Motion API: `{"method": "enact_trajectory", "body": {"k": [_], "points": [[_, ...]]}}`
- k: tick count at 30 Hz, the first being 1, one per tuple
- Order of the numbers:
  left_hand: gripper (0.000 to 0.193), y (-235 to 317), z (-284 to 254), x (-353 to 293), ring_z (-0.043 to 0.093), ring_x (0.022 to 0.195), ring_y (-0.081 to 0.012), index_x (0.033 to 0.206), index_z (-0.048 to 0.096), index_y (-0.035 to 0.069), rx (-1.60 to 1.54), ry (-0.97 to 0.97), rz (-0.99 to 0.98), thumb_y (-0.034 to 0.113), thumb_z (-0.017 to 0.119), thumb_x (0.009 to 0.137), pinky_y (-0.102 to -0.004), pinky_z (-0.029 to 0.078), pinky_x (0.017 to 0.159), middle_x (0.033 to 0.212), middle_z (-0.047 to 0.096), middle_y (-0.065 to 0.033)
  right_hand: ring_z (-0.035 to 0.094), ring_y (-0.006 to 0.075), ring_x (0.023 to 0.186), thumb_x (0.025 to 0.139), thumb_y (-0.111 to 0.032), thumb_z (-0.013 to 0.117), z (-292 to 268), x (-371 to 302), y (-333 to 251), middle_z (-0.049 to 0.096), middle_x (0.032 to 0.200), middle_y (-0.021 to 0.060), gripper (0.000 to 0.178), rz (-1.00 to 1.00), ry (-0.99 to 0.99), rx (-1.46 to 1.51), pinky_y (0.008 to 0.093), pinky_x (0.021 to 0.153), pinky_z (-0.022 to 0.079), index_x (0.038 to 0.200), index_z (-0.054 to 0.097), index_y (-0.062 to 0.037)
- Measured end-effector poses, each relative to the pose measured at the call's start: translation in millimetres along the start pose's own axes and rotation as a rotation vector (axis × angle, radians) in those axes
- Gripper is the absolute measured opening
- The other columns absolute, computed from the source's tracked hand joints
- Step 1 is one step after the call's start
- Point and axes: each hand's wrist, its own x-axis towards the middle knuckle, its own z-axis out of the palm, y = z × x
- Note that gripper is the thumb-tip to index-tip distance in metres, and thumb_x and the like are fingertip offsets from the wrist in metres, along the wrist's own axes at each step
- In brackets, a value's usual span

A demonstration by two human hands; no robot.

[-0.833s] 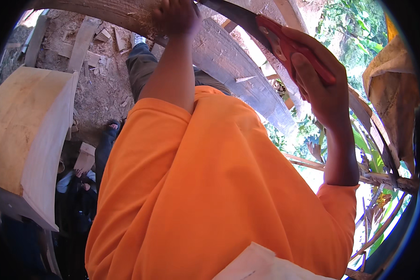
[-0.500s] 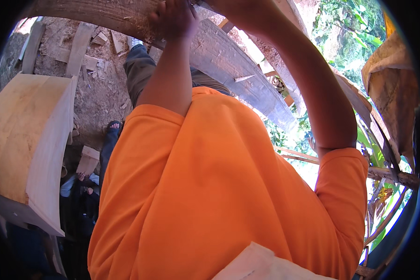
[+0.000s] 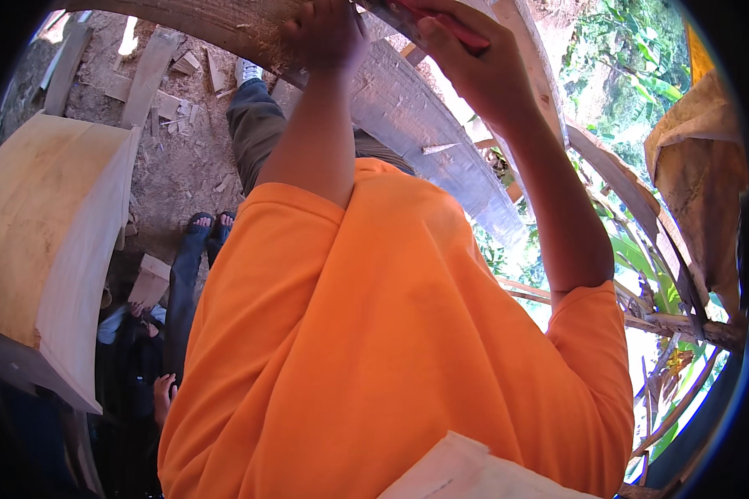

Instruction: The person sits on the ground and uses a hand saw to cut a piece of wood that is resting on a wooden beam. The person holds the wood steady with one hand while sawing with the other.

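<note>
My right hand (image 3: 483,58) is wrapped round the red handle (image 3: 458,27) of a tool whose dark front part runs toward my left hand; its far end is cut off by the top edge. Close beside it, my left hand (image 3: 333,37) is curled over a long, curved wooden plank (image 3: 216,25) dusted with wood shavings. What its fingers hold is hidden and blurred. Below both hands, a wide grey board (image 3: 424,125) slants down to the right, with a loose splinter (image 3: 439,149) on it.
A large curved pale wooden piece (image 3: 50,208) stands at my left. Wood offcuts (image 3: 166,104) litter the dirt floor. Another person's hand (image 3: 165,391) and sandaled feet (image 3: 200,219) show at lower left. Branches (image 3: 682,324) and a brown sheet (image 3: 699,166) hang at right.
My right hand has come down and further into view, showing the red handle. My left hand has shifted slightly right. Another person's hand now shows at lower left.
</note>
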Motion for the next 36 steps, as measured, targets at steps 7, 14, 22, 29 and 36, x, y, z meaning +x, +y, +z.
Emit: {"method": "enact_trajectory", "body": {"k": [7,14,22,29,36], "points": [[0.016,-1.2,2.5,1.5,0.062,0.095,-0.0282,0.091,0.061,0.017,-0.04,-0.068,-0.009,0.033,0.061,0.091,-0.052,0.042,0.079,0.093,0.064,-0.0046,0.033,-0.0031,0.049,0.107,-0.017,0.057,-85.6,-77.8,-116.7,0.046,0.061,-0.0088,0.04,0.251,-0.079,-0.166,0.0172,0.045,0.025,0.143,0.057,0.0005],[0.018,-2.6,7.5,-3.2,0.062,0.095,-0.0295,0.09,0.06,0.016,-0.077,-0.086,0.026,0.032,0.058,0.095,-0.0528,0.042,0.079,0.094,0.063,-0.005,0.034,-0.0032,0.051,0.106,-0.018,0.059,-96.1,-75.7,-118.7,0.053,0.07,-0.0063,0.04,0.107,-0.088,-0.238,0.017,0.046,0.026,0.142,0.058,0.0011],[0.018,-2.4,6.4,-3.8,0.062,0.093,-0.0297,0.09,0.057,0.015,-0.046,-0.112,0.06,0.032,0.059,0.094,-0.053,0.042,0.077,0.094,0.062,-0.0042,0.038,-0.0032,0.055,0.105,-0.02,0.061,-95.8,-80.0,-118.1,0.064,0.085,-0.0021,0.04,0.064,-0.109,-0.299,0.0164,0.049,0.028,0.139,0.06,0.0007],[0.019,0.2,-2.6,0.7,0.062,0.098,-0.0284,0.094,0.059,0.014,-0.006,-0.201,0.052,0.032,0.06,0.094,-0.0538,0.043,0.079,0.097,0.063,-0.0055,0.046,-0.0019,0.063,0.103,-0.021,0.063,-103.8,-95.5,-118.5,0.072,0.11,0.0035,0.039,0.004,-0.123,-0.331,0.0162,0.056,0.034,0.136,0.063,-0.0003],[0.013,4.3,-8.6,4.2,0.062,0.094,-0.0282,0.089,0.06,0.017,0.028,-0.065,-0.009,0.03,0.06,0.091,-0.052,0.043,0.079,0.091,0.064,-0.0038,0.044,-0.0019,0.063,0.103,-0.02,0.063,-109.4,-110.0,-136.6,0.072,0.11,0.0029,0.039,0.096,-0.16,-0.375,0.016,0.056,0.033,0.137,0.063,-0.001]]}}
